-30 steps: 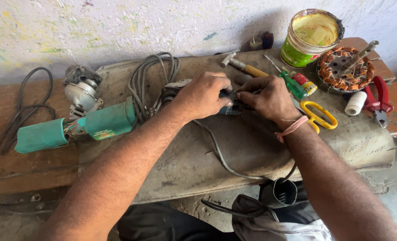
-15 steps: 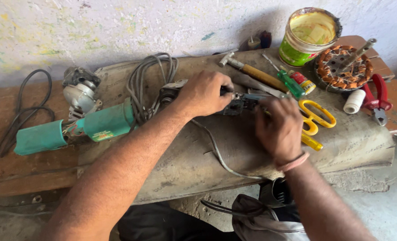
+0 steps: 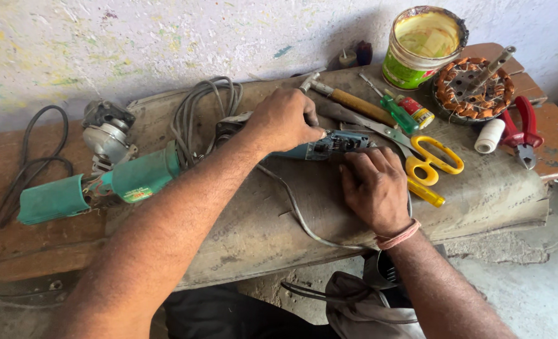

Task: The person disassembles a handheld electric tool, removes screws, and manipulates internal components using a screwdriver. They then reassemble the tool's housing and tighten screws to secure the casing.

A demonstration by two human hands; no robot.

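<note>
a: where's the left hand (image 3: 285,119)?

b: on top of the teal power tool body (image 3: 329,145), near the middle of the bench (image 3: 241,232). fingers curled down over it in a grip, thumb tip pressed at the open part where the inner parts show.

a: and the right hand (image 3: 374,188)?

b: palm down on the bench just in front of that tool, fingers close together, tips touching its near edge. it pinches nothing that i can see. a pink band sits on that wrist.

a: is the tool whole?

b: its casing looks open at the right end, dark parts showing. a grey cable (image 3: 297,210) runs from under it toward the front edge of the bench.

a: what's to the right of the hands?

b: yellow-handled scissors (image 3: 432,154), just beside the right hand. behind them a wooden-handled hammer (image 3: 348,100) and a green screwdriver (image 3: 395,110). near the right back corner a tin can (image 3: 423,47) with yellowish insides, and next to it a copper-wound stator (image 3: 473,91) with a tool standing in it. red pliers (image 3: 523,129) and a small white roll (image 3: 489,135) lie toward the right edge.

a: and the left side?

b: a green angle grinder (image 3: 103,182), taken partly apart, lies toward the left edge, well apart from both hands. a coil of grey cord (image 3: 197,113) sits between it and the left hand.
</note>
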